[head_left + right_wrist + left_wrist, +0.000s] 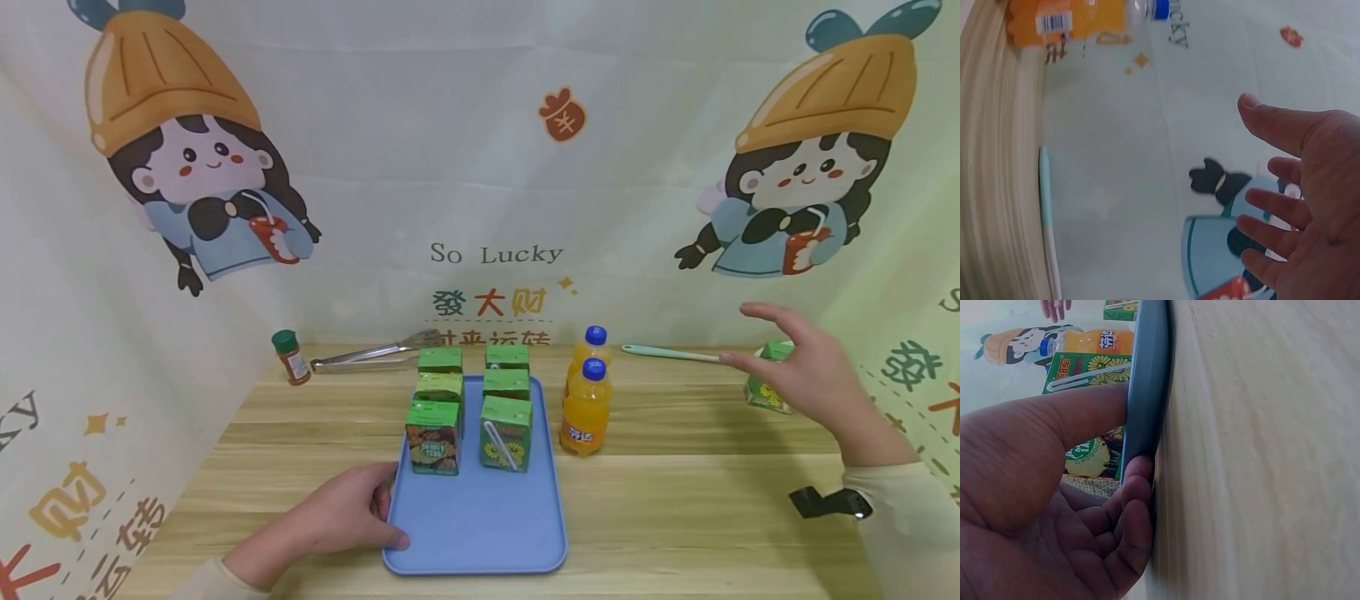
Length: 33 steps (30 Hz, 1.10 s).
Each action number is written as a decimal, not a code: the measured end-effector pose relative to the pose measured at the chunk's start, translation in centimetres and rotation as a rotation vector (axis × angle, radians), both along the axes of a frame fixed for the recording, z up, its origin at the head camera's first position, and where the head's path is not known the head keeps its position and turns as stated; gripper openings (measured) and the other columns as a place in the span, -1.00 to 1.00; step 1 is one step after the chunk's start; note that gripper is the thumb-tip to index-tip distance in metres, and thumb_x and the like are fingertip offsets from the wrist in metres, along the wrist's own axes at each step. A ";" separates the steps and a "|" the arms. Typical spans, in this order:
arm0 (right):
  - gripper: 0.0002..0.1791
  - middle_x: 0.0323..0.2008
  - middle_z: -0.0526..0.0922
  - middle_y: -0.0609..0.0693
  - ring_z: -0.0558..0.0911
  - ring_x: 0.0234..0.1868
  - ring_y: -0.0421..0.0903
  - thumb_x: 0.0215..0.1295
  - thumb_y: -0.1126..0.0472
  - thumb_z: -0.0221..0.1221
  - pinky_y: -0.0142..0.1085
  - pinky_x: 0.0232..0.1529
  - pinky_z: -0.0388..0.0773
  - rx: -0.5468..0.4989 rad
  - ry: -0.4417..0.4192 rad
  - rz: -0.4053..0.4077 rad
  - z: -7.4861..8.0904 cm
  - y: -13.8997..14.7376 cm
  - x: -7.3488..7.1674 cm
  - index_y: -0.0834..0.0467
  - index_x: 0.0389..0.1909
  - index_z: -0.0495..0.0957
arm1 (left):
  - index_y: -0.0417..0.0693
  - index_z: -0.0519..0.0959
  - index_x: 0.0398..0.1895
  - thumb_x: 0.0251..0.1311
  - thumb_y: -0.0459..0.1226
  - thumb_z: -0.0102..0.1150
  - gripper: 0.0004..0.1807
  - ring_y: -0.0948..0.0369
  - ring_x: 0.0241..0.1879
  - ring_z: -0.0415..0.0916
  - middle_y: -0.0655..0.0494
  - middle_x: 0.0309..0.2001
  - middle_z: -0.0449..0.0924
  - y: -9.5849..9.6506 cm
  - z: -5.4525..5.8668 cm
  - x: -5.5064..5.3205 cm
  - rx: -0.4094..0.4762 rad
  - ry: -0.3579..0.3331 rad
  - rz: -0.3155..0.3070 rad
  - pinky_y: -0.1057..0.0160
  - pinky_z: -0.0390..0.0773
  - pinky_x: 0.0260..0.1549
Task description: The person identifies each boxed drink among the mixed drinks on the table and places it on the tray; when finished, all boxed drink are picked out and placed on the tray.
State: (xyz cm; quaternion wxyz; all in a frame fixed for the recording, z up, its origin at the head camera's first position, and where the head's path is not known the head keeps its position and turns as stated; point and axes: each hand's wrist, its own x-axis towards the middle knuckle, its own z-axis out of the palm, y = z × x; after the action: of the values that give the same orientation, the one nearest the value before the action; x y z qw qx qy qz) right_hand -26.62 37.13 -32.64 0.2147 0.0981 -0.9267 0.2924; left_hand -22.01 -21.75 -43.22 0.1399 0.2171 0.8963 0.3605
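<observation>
My left hand (337, 512) holds the left rim of a blue tray (480, 533), thumb over the top and fingers curled at its side. In the left wrist view, the thumb and fingertips of the left hand (1041, 487) meet the tray's edge (1147, 375). Several green juice boxes stand on the tray in two columns, the front ones being a brown-and-green box (433, 450) and a flower-printed box (506, 437). My right hand (813, 383) is raised with fingers apart, holding nothing. Behind it, partly hidden, stands another green juice box (767, 396).
Two orange soda bottles (585, 417) stand just right of the tray. Metal tongs (367, 357) and a green-capped spice jar (292, 358) are at the back left. A thin pale-green-handled utensil (663, 352) lies along the back, before a printed cloth (480, 167).
</observation>
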 end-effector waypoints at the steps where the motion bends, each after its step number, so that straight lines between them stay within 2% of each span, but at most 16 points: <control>1: -0.10 0.57 0.38 0.44 0.27 0.59 0.54 0.40 0.06 0.55 0.56 0.40 0.23 0.002 -0.016 -0.002 -0.1 0.5 -0.2 0.28 0.61 0.37 | -0.28 0.54 0.21 -0.01 -0.19 0.78 -0.23 0.23 -0.47 0.47 0.15 -0.42 0.55 0.0 0.0 0.0 0.000 0.002 -0.001 0.27 0.43 -0.48; 9: -0.07 0.62 0.23 0.51 0.15 0.61 0.60 0.48 -0.02 0.47 0.62 0.40 0.13 0.019 -0.134 -0.033 -1.0 3.4 -1.1 0.36 0.63 0.28 | -0.21 0.56 0.15 -0.02 -0.15 0.79 -0.27 0.26 -0.48 0.48 0.19 -0.43 0.56 0.0 -0.1 0.0 -0.024 0.017 0.005 0.28 0.46 -0.47; 18: -0.04 0.63 0.14 0.55 0.11 0.59 0.67 0.47 -0.03 0.48 0.68 0.36 0.10 0.022 -0.195 -0.027 -3.0 5.5 -2.0 0.39 0.62 0.27 | -0.22 0.56 0.12 -0.01 -0.12 0.79 -0.27 0.27 -0.48 0.47 0.20 -0.44 0.55 -0.3 -0.5 -0.3 -0.015 0.043 -0.016 0.27 0.45 -0.48; 22: -0.02 0.64 0.11 0.57 0.14 0.55 0.70 0.49 -0.06 0.46 0.69 0.32 0.14 0.011 -0.225 -0.044 -4.0 6.7 -2.4 0.41 0.63 0.23 | -0.22 0.56 0.11 -0.01 -0.11 0.79 -0.28 0.25 -0.48 0.48 0.20 -0.44 0.55 -0.3 -0.6 -0.3 -0.019 0.043 -0.016 0.27 0.46 -0.48; 27: -0.01 0.60 0.14 0.61 0.25 0.45 0.67 0.51 -0.05 0.44 0.62 0.24 0.29 0.013 -0.245 -0.051 -5.0 7.9 -2.7 0.43 0.64 0.20 | -0.20 0.56 0.13 -0.05 -0.16 0.80 -0.27 0.25 -0.48 0.47 0.18 -0.43 0.56 0.0 -0.3 0.0 -0.018 0.027 0.001 0.27 0.45 -0.47; 33: 0.02 0.49 0.23 0.64 0.34 0.34 0.62 0.53 -0.09 0.40 0.56 0.12 0.38 -0.012 -0.284 -0.063 -5.7 8.8 -2.8 0.43 0.67 0.13 | -0.13 0.57 0.02 -0.03 -0.16 0.79 -0.36 0.27 -0.48 0.47 0.20 -0.43 0.55 0.1 -0.3 0.0 -0.035 0.036 0.003 0.28 0.46 -0.47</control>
State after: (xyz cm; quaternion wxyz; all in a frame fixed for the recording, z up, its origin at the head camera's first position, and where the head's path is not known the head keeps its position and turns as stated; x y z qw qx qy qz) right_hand -29.43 45.91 -38.39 0.0910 0.0254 -0.9485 0.3023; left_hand -22.01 -21.69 -43.48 0.1272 0.2196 0.9052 0.3408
